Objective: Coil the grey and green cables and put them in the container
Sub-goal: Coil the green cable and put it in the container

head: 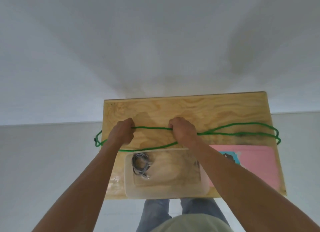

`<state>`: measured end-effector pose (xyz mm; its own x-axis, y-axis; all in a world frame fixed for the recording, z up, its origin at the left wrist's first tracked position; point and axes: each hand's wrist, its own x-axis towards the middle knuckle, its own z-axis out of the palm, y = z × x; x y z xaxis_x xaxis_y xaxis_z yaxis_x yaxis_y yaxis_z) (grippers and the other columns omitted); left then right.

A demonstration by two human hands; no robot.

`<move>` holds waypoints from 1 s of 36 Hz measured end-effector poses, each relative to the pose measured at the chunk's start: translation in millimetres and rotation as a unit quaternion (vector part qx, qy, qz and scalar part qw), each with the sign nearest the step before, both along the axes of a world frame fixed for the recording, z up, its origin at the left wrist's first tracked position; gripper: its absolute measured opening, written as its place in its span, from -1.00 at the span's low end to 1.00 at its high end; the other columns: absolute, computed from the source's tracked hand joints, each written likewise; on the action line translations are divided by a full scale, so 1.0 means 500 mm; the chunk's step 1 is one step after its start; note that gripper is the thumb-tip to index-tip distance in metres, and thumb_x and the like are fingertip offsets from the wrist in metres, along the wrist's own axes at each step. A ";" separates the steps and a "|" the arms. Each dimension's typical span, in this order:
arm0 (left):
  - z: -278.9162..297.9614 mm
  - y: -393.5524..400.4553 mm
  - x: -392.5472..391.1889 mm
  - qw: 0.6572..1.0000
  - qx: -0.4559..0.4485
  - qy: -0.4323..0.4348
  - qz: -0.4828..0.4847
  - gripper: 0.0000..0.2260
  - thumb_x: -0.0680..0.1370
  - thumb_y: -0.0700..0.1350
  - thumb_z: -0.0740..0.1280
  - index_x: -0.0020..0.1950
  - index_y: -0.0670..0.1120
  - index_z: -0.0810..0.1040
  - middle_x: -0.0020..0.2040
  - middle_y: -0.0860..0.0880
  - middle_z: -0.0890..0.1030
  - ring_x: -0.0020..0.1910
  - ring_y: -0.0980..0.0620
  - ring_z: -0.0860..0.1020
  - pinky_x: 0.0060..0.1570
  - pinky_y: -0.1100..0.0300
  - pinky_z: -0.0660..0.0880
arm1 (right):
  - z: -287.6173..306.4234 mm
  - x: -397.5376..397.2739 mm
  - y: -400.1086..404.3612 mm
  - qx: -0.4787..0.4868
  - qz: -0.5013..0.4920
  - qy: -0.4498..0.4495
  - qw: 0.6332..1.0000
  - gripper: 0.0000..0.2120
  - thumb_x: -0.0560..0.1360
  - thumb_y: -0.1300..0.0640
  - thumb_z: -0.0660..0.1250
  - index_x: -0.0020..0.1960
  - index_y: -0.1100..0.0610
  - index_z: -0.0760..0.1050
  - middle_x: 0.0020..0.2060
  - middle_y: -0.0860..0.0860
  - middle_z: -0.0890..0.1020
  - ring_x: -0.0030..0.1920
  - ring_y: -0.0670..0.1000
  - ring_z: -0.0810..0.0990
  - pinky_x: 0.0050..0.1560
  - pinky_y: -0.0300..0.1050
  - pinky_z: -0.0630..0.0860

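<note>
Bare room, prob. test setup: plain white walls (155, 41), plywood table (190, 110), nothing else.

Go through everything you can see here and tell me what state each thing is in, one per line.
Green cable: uncoiled, in long loops across the table.
Grey cable: coiled, inside the container.
Container: open, no lid.
Left hand: closed around the green cable.
Right hand: closed around the green cable.
</note>
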<state>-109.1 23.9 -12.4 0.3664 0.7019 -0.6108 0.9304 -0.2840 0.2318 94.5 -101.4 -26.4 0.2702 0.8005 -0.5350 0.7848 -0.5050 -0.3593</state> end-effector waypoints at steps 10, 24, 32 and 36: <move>0.063 0.027 0.000 0.987 0.048 -0.152 0.018 -0.82 0.64 -0.07 0.29 0.08 -0.13 0.63 -0.11 -0.07 0.53 -0.10 -0.09 0.48 -0.12 0.12 0.33 | 0.048 0.004 0.028 0.124 -0.052 -0.019 0.991 -0.69 0.52 0.41 0.21 0.16 0.10 0.39 -0.06 0.03 0.52 -0.05 0.09 0.48 -0.28 -0.08 0.35; 0.059 -0.016 0.007 0.990 0.065 -0.120 0.018 -0.71 0.61 -0.19 0.31 0.33 -0.18 0.50 0.16 -0.18 0.53 0.13 -0.22 0.55 0.15 -0.16 0.50 | 0.012 0.024 -0.060 0.035 0.087 -0.051 0.994 -0.77 0.49 0.31 0.26 0.06 0.12 0.61 0.02 0.10 0.56 0.09 0.16 0.50 -0.06 -0.05 0.46; 0.066 -0.043 0.014 0.989 0.087 -0.116 0.004 -0.45 0.55 -0.15 0.42 0.50 -0.10 0.32 0.48 -0.12 0.36 0.43 -0.16 0.37 0.33 -0.09 0.42 | 0.019 0.028 -0.052 -0.002 0.110 -0.081 0.991 -0.78 0.47 0.28 0.28 0.05 0.07 0.56 0.02 0.06 0.60 0.02 0.14 0.61 -0.03 -0.02 0.55; 0.069 -0.055 0.016 0.986 0.094 -0.141 -0.005 -0.56 0.50 -0.08 0.46 0.33 -0.10 0.45 0.38 -0.10 0.44 0.21 -0.18 0.52 0.17 -0.09 0.49 | 0.038 0.025 -0.052 0.025 0.107 -0.044 0.993 -0.88 0.53 0.24 0.28 0.02 0.07 0.52 -0.01 0.01 0.48 -0.08 0.11 0.56 -0.22 -0.11 0.40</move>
